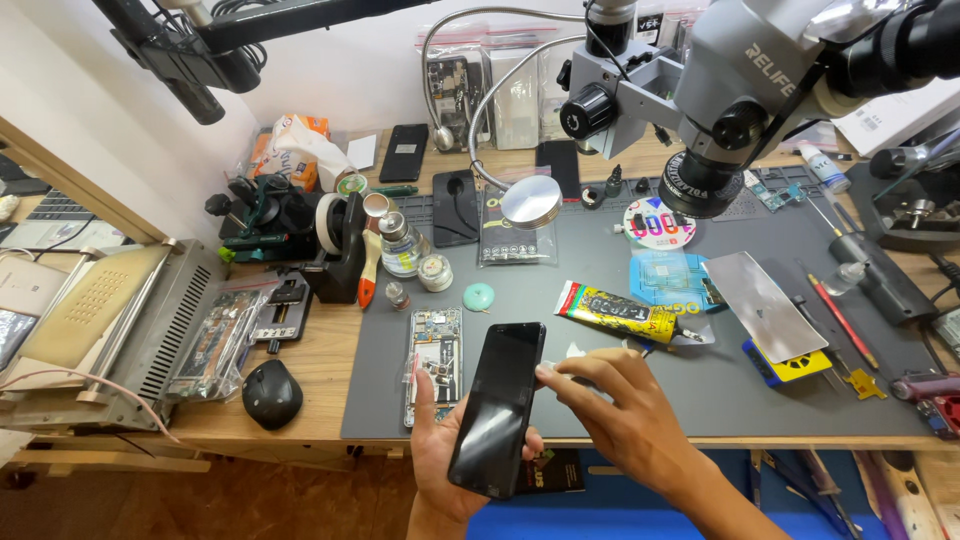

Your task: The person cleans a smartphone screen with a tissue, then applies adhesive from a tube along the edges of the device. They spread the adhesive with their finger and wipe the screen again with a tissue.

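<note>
the left hand (440, 455) cradles a black screen (497, 408) from underneath, fingers curled round its lower edge, holding it tilted over the front edge of the bench (300, 370). the right hand (615, 405) comes in from the right, its grip narrow, pinching a small white scrap (572, 352) with fingertips (548, 372) touching the screen's right edge. just behind the screen, on the grey mat (720, 390), lies an opened phone (435, 362) with its insides showing. a yellow glue tube (617, 312) lies beside the right hand, and a silver sheet (765, 305) sits further right over a blue and yellow block. a microscope (715, 110) hangs over the back of the mat. a black mouse (271, 394) rests on the wood to the left, near a tape holder (335, 240).
</note>
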